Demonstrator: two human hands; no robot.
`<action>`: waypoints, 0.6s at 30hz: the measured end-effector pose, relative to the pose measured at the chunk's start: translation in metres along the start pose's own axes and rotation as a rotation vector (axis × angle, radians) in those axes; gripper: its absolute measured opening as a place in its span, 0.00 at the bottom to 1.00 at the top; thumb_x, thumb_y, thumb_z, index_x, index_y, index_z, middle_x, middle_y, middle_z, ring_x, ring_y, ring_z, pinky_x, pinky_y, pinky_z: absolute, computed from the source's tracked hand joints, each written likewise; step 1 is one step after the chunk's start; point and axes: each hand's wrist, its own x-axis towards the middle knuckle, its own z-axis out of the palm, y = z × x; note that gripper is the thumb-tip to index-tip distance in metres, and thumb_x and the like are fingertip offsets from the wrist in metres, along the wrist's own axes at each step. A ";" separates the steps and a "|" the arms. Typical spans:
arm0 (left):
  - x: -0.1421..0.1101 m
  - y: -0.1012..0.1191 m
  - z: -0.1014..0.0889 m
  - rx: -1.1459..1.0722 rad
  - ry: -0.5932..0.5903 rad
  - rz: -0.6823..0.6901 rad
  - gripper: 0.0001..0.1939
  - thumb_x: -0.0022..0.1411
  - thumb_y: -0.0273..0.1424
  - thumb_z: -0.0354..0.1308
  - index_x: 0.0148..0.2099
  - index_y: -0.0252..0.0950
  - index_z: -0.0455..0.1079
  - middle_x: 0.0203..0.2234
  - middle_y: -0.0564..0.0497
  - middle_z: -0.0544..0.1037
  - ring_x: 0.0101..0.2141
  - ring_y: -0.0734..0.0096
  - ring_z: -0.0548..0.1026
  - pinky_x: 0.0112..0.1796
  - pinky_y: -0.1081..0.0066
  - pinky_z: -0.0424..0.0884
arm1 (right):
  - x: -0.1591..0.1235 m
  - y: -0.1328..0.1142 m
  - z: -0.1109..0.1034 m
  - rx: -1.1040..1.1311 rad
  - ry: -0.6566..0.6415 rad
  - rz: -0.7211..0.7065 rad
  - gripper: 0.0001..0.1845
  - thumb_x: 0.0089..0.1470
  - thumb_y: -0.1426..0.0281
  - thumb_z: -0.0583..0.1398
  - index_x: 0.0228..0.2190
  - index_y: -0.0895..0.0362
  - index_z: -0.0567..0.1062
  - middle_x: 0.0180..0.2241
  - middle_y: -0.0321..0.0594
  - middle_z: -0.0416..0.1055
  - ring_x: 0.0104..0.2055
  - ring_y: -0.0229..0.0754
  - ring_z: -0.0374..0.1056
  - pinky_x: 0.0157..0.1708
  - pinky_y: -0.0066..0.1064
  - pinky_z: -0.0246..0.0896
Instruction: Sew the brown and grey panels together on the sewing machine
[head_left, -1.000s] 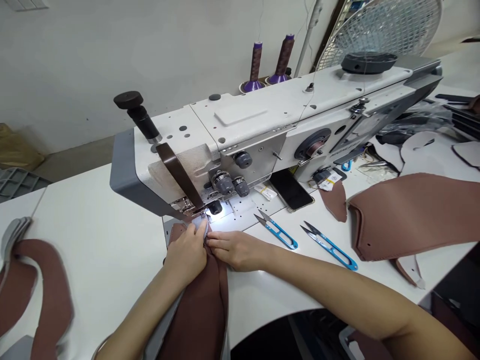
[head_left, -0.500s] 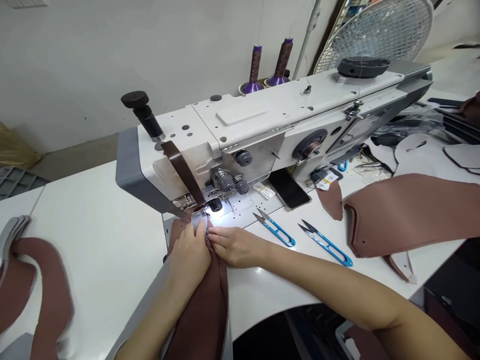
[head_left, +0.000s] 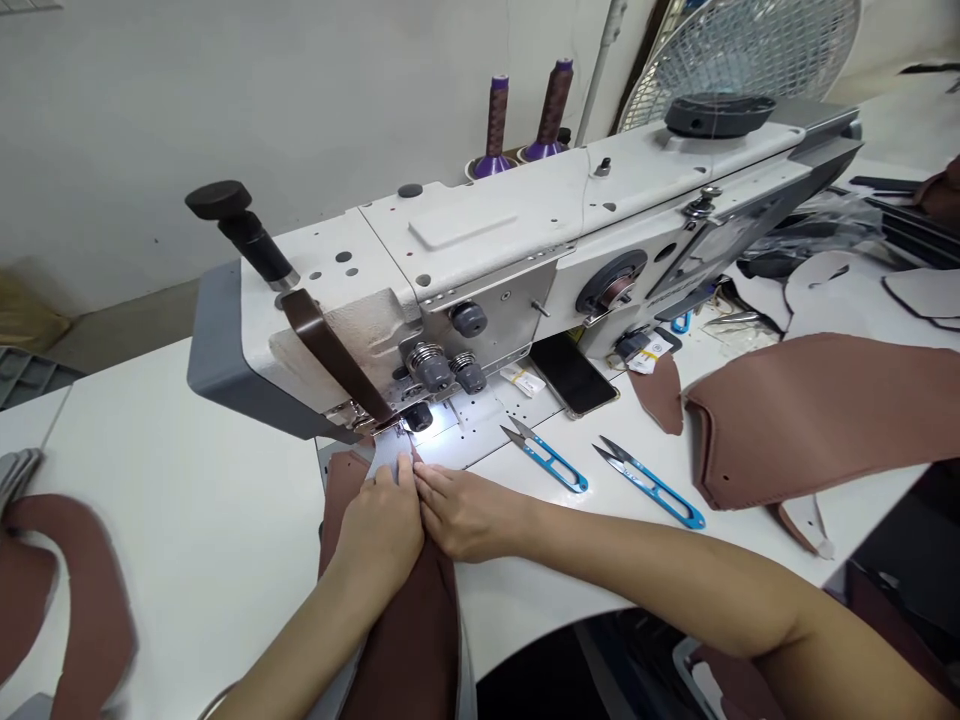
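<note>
A long piece of reddish-brown material (head_left: pixel 409 650) with a grey backing lies under the lit needle area of a white sewing machine (head_left: pixel 480 240). My left hand (head_left: pixel 386 520) presses and grips its folded edge, fingers bent on the grey side just in front of the presser foot. Right beside it, my right hand (head_left: pixel 465 510) pinches the same edge from the other side, thumb and fingers together. The presser foot and needle are partly hidden behind the brown strap-like guard (head_left: pixel 337 355). Some of the fingertips are hidden by the folds.
Two blue thread snips (head_left: pixel 551 458) (head_left: pixel 652 485) and a black phone (head_left: pixel 574 375) lie right of the needle. A stack of brown panels (head_left: pixel 825 420) sits farther right, with curved brown pieces (head_left: pixel 90 580) at left. Thread cones (head_left: pixel 495 125) and a fan (head_left: pixel 742 60) stand behind.
Both hands have shifted slightly down, away from the needle, and more of the grey backing shows between fingers and presser foot. The view has moved a little, so the machine appears farther left.
</note>
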 end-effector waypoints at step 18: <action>-0.028 -0.032 0.004 -0.179 -0.096 0.021 0.36 0.58 0.16 0.43 0.68 0.36 0.50 0.57 0.41 0.67 0.49 0.60 0.74 0.48 0.65 0.69 | -0.003 -0.022 -0.018 -0.036 -0.082 -0.016 0.16 0.57 0.77 0.53 0.41 0.79 0.73 0.41 0.72 0.72 0.46 0.64 0.72 0.41 0.53 0.68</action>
